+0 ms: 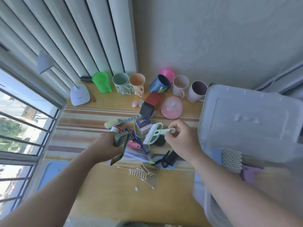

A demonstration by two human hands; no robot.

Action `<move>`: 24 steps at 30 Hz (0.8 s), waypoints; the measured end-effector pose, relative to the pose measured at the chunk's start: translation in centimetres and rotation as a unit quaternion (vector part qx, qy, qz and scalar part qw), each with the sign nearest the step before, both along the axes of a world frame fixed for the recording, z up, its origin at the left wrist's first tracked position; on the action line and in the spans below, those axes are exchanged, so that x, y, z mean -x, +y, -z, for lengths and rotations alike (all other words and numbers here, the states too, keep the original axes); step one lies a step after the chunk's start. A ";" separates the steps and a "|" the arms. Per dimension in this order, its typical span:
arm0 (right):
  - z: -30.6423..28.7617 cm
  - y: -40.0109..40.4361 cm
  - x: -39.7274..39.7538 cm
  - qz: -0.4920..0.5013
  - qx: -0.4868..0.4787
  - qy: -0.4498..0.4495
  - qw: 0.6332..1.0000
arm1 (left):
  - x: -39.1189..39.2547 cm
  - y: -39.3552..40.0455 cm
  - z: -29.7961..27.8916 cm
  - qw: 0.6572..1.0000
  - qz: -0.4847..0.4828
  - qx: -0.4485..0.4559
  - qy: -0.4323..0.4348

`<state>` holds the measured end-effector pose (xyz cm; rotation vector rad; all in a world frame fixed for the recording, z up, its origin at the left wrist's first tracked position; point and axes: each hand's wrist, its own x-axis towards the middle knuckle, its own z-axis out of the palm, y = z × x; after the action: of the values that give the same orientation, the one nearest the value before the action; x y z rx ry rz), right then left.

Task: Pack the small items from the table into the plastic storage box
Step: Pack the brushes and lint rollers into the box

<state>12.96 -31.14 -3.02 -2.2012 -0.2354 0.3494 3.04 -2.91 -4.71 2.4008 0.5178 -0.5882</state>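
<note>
Mint-green brush (pixel 155 132) is pinched by its handle in the right hand (pixel 181 139), the left hand (pixel 109 145) grips a dark grater-like piece (pixel 121 140), so picking-up is underway; next both loads must swing right of the right hand into the box (pixel 213 202).

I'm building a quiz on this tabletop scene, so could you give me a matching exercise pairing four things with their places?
Things:
1. green jug
2. desk lamp
3. pale green brush
4. pink dome lid

Places:
A. held in the right hand
B. far left corner, next to the window
C. left end of the cup row
D. beside the red and black box

Pairs: 1-C, 2-B, 3-A, 4-D
</note>
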 end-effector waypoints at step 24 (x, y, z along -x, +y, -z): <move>6.7 -40.4 4.3 -0.046 0.143 0.255 0.955 | -4.6 -40.3 -3.4 0.951 0.274 0.062 -0.130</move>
<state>8.66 -71.56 -9.70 -2.2938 0.0015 1.0399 7.60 -43.21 -1.30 2.4434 -0.3068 -0.4973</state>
